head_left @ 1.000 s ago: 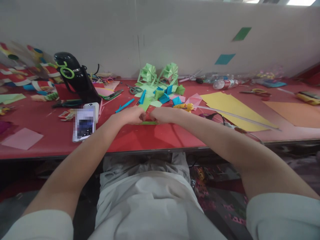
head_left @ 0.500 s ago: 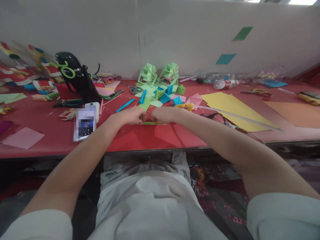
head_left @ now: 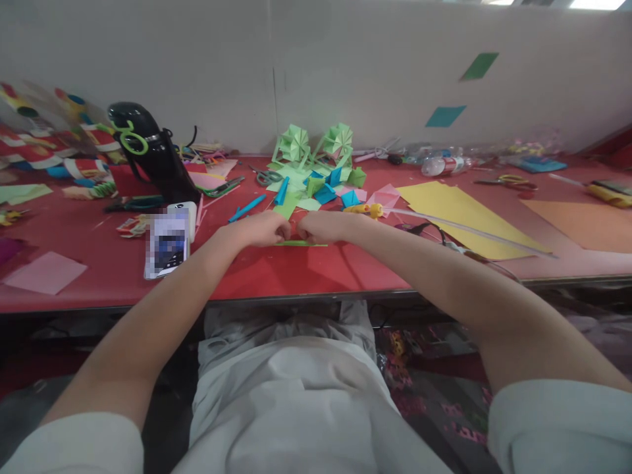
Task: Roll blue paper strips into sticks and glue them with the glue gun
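Both my hands meet over a small green paper piece [head_left: 302, 243] lying on the red table [head_left: 296, 270]. My left hand [head_left: 261, 228] is closed in a pinch on the paper's left part. My right hand [head_left: 320, 227] is closed too, knuckles up, pressing the same piece from the right. The fingertips of both hands are hidden behind the knuckles. Just beyond them lie folded green and blue paper pieces [head_left: 320, 187] and two green folded paper models [head_left: 316, 143].
A phone [head_left: 166, 247] lies left of my hands beside a black bag [head_left: 148, 155]. Scissors [head_left: 266, 176], a blue pen [head_left: 247, 208], a yellow sheet [head_left: 459, 214], an orange sheet [head_left: 582, 224], a pink sheet [head_left: 44, 272] and a plastic bottle [head_left: 444, 164] are spread over the table.
My hands have stayed together on the green paper; slightly more of its green edge shows to the right under my right hand than one second ago.
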Tool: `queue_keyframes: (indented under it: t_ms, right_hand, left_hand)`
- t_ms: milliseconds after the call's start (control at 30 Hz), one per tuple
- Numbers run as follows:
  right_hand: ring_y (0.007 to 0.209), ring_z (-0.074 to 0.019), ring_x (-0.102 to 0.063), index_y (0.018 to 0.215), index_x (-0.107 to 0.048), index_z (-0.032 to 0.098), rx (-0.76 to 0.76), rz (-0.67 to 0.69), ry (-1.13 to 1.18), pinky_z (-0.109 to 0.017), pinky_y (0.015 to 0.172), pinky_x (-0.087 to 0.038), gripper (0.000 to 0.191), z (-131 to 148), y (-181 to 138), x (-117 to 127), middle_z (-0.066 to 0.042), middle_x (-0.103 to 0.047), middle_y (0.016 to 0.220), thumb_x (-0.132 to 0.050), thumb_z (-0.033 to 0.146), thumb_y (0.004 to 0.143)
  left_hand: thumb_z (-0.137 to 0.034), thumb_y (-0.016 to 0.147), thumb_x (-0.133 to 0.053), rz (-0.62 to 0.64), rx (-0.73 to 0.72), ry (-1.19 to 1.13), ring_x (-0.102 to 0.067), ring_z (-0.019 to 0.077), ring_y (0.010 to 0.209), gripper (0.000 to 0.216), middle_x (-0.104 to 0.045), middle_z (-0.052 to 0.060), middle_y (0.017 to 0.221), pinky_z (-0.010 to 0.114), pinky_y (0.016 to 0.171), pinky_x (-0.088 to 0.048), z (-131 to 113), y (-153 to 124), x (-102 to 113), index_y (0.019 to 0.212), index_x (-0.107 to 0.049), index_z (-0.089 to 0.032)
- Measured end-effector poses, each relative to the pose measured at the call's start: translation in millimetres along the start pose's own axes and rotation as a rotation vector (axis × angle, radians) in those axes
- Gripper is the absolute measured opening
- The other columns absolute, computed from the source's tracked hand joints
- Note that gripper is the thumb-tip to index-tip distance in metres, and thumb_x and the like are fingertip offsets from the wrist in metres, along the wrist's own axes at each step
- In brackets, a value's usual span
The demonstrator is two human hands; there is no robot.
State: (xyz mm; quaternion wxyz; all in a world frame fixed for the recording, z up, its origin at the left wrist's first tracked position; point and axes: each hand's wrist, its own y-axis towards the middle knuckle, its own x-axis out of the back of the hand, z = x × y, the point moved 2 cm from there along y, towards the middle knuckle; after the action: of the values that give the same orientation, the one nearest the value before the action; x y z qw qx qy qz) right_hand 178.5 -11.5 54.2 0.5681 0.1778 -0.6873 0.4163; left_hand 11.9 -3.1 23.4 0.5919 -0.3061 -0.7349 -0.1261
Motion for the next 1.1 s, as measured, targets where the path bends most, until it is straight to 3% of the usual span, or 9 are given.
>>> queue_keyframes:
  t_ms: [167, 333, 567, 700, 833, 1000, 1100]
  right_hand:
    - [0.069, -0.0158, -0.058, 0.092, -0.074, 0.015, 0.0, -0.019, -0.004, -0.028, 0.062, -0.034, 0.025, -5.6, 3.9, -8.8, -0.007, -0.074, 0.086, -0.056, 0.004, 0.079]
    - [0.086, -0.0199, -0.067, 0.102, -0.074, 0.016, -0.001, -0.07, -0.069, -0.027, 0.064, -0.038, 0.028, -1.6, 5.3, -11.2, -0.011, -0.075, 0.1, -0.054, 0.006, 0.084]
    - [0.103, -0.0251, -0.069, 0.112, -0.071, 0.015, -0.009, -0.118, -0.18, -0.026, 0.065, -0.043, 0.031, 5.4, 11.6, -10.1, -0.014, -0.072, 0.116, -0.052, 0.005, 0.09]
    - [0.104, -0.0234, -0.068, 0.112, -0.071, 0.015, 0.023, -0.158, -0.215, -0.026, 0.069, -0.045, 0.03, 5.4, 12.5, -8.9, -0.014, -0.069, 0.121, -0.048, 0.007, 0.094]
    - [0.104, -0.0231, -0.066, 0.114, -0.071, 0.017, 0.092, -0.184, -0.241, -0.027, 0.069, -0.045, 0.033, 4.1, 9.7, -8.8, -0.013, -0.066, 0.125, -0.045, 0.007, 0.096]
    - [0.105, -0.0223, -0.064, 0.119, -0.069, 0.018, 0.138, -0.246, -0.179, -0.029, 0.074, -0.044, 0.033, -3.4, 9.7, -20.0, -0.012, -0.066, 0.123, -0.047, 0.009, 0.096]
    - [0.106, -0.0225, -0.063, 0.116, -0.07, 0.018, 0.131, -0.339, -0.095, -0.03, 0.078, -0.045, 0.03, -9.3, 11.3, -32.3, -0.012, -0.065, 0.125, -0.048, 0.012, 0.096]
  left_hand:
    - [-0.015, 0.073, -0.062, -0.023, -0.029, 0.013, -0.068, 0.0187, 0.085, 0.033, -0.077, 0.004, 0.095, 0.025, 0.072, -0.048, -2.5, -1.1, -1.3, 0.1, -0.077, -0.026]
    - [-0.014, 0.072, -0.064, 0.003, 0.036, 0.014, -0.068, 0.0207, 0.083, 0.032, -0.076, 0.004, 0.096, 0.027, 0.07, -0.048, -10.9, -7.1, -0.7, 0.1, -0.074, -0.023]
    - [-0.011, 0.067, -0.061, 0.025, 0.042, -0.232, -0.07, 0.0196, 0.078, 0.026, -0.076, 0.004, 0.087, 0.026, 0.065, -0.05, -12.6, -13.9, -14.2, 0.09, -0.071, -0.019]
    - [-0.016, 0.069, -0.066, -0.041, 0.042, -0.406, -0.071, 0.0201, 0.081, 0.017, -0.075, 0.005, 0.084, 0.028, 0.07, -0.054, -10.3, -16.6, -21.9, 0.086, -0.069, -0.018]
    - [-0.031, 0.073, -0.074, -0.081, 0.025, -0.528, -0.071, 0.021, 0.081, 0.022, -0.075, 0.006, 0.086, 0.031, 0.074, -0.055, -6.4, -20.1, -26.0, 0.09, -0.068, -0.018]
    - [-0.04, 0.073, -0.077, -0.235, -0.105, -0.356, -0.065, 0.0245, 0.103, 0.027, -0.07, 0.007, 0.108, 0.038, 0.096, -0.049, 0.4, -21.7, -25.5, 0.09, -0.068, -0.02]
    - [-0.044, 0.074, -0.077, -0.238, -0.145, -0.336, -0.061, 0.0262, 0.115, 0.035, -0.066, 0.007, 0.122, 0.039, 0.103, -0.045, 5.0, -20.6, -27.0, 0.098, -0.065, -0.021]
